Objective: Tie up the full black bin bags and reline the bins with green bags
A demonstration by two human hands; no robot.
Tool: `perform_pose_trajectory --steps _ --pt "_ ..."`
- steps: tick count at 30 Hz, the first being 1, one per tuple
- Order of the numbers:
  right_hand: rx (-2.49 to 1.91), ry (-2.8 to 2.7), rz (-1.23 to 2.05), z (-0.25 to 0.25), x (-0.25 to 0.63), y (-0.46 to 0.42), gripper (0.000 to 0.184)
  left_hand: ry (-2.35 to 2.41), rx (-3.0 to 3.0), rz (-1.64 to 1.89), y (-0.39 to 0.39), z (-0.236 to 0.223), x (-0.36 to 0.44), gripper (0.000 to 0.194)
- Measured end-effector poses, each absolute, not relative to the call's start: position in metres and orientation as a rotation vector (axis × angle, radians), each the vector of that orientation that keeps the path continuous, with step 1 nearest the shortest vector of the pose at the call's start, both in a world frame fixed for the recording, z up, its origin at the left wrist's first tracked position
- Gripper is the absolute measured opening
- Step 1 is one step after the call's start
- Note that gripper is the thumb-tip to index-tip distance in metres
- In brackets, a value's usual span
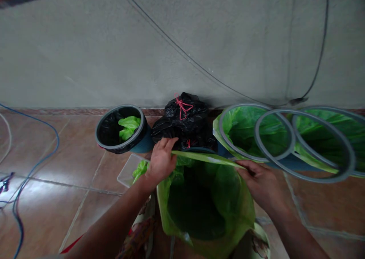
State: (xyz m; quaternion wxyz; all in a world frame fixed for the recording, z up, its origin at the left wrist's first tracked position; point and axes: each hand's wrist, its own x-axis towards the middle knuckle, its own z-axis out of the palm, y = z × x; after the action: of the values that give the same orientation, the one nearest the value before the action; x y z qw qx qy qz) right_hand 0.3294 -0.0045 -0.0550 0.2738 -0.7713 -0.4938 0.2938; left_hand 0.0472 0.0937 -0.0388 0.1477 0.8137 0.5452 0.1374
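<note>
A green plastic bin bag (248,209) lines the round bin right in front of me, its mouth spread wide. My left hand (163,158) grips the bag's far edge at the left. At the right end of that same edge, my right hand (258,179) pinches the plastic, so the edge is stretched straight between both hands. The bag hides most of the bin (201,150); only a bit of its far rim shows. Loose on top of the bins to the right rests a grey ring (303,175).
Two green-lined bins (225,116) (330,109) stand at right. A black-lined bin (144,137) holding crumpled green plastic is at left, near a clear tub (125,171). Tied black bags (188,114) lie by the wall. Cables (54,145) cross the tiled floor.
</note>
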Motion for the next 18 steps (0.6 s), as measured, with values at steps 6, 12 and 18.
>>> perform_pose_trajectory --steps 6,12,18 --pt "-2.038 -1.383 0.812 -0.054 0.323 -0.002 0.032 1.184 2.569 0.289 0.077 -0.036 0.092 0.06" --pt "-1.953 -1.447 0.854 -0.048 0.32 -0.003 0.024 1.141 2.313 0.406 0.085 -0.046 0.108 0.025" --pt "-1.827 -1.417 0.844 -0.048 0.316 0.001 0.021 1.095 2.075 0.217 0.097 -0.027 0.097 0.038"
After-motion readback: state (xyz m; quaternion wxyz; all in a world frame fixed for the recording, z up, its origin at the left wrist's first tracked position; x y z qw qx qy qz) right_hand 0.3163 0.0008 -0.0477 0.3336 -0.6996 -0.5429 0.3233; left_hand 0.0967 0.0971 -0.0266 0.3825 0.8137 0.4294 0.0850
